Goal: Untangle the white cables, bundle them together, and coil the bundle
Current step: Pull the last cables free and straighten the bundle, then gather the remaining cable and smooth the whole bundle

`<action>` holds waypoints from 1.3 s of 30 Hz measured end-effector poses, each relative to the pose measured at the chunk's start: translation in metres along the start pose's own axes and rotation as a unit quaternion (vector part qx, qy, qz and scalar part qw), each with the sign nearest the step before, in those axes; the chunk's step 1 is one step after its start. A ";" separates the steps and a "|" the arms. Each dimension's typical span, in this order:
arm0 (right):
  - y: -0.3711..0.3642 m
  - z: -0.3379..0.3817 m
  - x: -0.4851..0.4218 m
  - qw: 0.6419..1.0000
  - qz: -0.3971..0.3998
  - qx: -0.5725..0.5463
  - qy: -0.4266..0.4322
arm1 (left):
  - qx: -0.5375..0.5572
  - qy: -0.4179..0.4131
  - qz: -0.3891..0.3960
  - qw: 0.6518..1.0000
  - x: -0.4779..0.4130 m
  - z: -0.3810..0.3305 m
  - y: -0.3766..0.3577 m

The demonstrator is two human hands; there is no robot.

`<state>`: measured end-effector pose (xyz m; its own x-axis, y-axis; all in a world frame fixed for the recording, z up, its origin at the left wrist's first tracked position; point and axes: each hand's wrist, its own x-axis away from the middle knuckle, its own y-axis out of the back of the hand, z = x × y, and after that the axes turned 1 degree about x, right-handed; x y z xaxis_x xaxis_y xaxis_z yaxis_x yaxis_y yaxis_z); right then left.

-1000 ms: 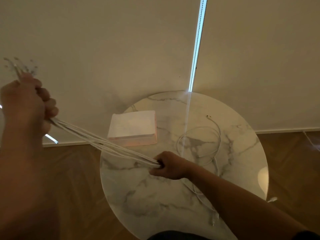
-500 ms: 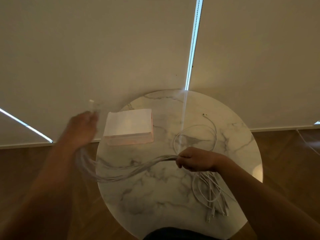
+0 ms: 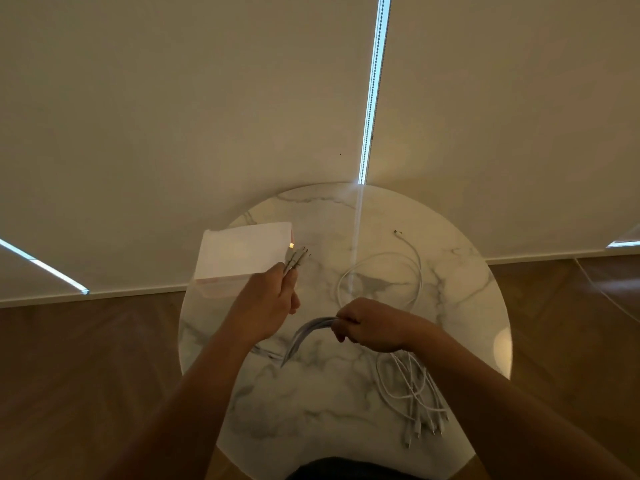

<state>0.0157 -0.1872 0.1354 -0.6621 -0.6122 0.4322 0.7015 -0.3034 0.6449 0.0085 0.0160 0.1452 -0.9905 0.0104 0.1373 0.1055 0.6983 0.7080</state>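
Observation:
A bundle of white cables (image 3: 306, 332) bends in a loop between my two hands above the round marble table (image 3: 322, 420). My left hand (image 3: 268, 299) grips one end of the bundle, with the plug tips sticking out above its fingers near the white box. My right hand (image 3: 369, 327) grips the bundle further along. The other ends trail from under my right hand and lie with their plugs (image 3: 426, 424) near the table's front right edge. One separate white cable (image 3: 414, 271) lies looped on the table behind my right hand.
A white box with a pink edge (image 3: 242, 251) sits at the table's back left. Closed blinds with a bright gap (image 3: 372, 98) fill the background. Wooden floor (image 3: 86, 375) surrounds the table.
My left hand swung from far left and high to above the table beside the box. The stretched bundle slackened into a loop. My right hand shifted right and the trailing ends gathered at the front right.

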 end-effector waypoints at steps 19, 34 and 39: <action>-0.024 0.082 -0.050 0.956 -0.068 -0.244 0.150 | 0.458 0.049 -0.072 0.885 -0.010 -0.075 0.072; -0.025 -0.019 -0.001 0.984 -0.003 0.168 -0.061 | 0.007 0.144 -0.246 0.958 -0.044 0.095 0.170; -0.015 -0.049 0.023 0.980 0.025 0.186 -0.071 | -0.082 0.111 -0.198 0.970 -0.039 0.082 0.152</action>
<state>0.0031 -0.2326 0.1045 -0.6781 -0.5034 0.5356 0.6069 0.0275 0.7943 0.0560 0.1806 0.1908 -0.9148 -0.4023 -0.0346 -0.2481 0.4925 0.8342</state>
